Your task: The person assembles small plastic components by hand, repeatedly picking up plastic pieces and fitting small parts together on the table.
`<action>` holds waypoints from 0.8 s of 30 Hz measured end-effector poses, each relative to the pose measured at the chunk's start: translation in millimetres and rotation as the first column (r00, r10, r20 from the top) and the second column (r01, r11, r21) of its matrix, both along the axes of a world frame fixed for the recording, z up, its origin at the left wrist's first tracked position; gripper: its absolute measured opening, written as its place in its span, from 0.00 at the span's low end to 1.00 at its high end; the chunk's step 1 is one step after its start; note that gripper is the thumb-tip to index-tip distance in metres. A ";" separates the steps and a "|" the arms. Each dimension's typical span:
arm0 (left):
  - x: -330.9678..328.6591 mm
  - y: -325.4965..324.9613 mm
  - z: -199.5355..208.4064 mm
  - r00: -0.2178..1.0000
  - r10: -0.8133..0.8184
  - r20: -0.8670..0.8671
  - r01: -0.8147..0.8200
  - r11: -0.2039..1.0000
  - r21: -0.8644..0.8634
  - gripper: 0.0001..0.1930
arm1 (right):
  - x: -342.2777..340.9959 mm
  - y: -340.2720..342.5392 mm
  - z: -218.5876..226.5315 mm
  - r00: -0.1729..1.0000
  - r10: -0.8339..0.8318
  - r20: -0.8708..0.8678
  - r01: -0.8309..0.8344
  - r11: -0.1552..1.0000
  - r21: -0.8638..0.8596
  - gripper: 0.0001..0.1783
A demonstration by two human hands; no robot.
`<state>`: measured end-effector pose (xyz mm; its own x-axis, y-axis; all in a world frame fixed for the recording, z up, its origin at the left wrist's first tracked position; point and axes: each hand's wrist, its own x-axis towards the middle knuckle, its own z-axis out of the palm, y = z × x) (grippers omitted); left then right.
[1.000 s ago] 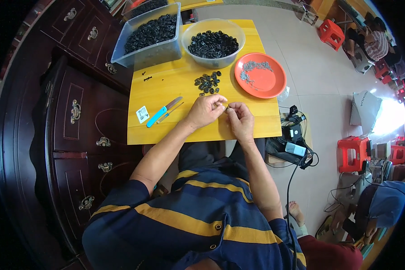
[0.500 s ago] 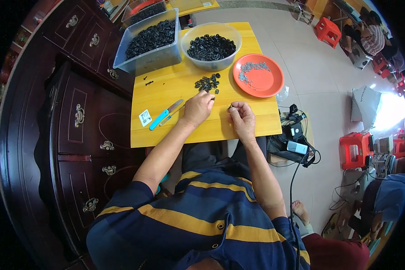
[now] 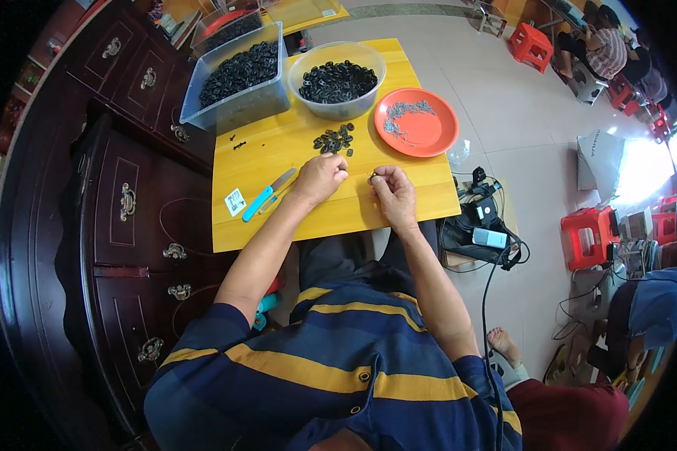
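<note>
A: So where's the little dark piece (image 3: 373,176) being held, and which way is it pointed?

B: It's pinched between thumb and forefinger of the right hand (image 3: 396,197), above the yellow table (image 3: 331,222). Only a bit is shown at the fingertips, on that hand's far left side, so its long axis can't be made out (tiny, and mostly covered by fingers, ugh).

A: And the left hand (image 3: 320,179)?

B: Held narrow, fingers curled in, at the near side of the pile of black pieces (image 3: 334,140). Whether anything is gripped in there can't be told, since the fingertips are hidden.

A: Are the loose ones lined up?

B: Nah, they're strewn flat-ish at mixed angles. Loads more are heaped in the round tub (image 3: 337,110) and the rectangular bin (image 3: 241,115) beyond. Small grey bits are spread on the red plate (image 3: 436,137) to the right. At the left a turquoise-handled knife (image 3: 259,204) is laid slantwise, its blade pointed away from the person and rightward.
</note>
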<state>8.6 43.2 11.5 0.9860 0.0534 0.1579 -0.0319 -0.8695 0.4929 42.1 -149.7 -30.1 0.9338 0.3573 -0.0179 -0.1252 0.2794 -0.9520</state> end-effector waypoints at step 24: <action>-35.3 -32.0 8.2 0.998 0.048 -0.046 -0.066 0.565 -0.823 0.11 | -13.3 -4.5 26.9 0.996 0.029 -0.089 -0.028 1.000 0.007 0.08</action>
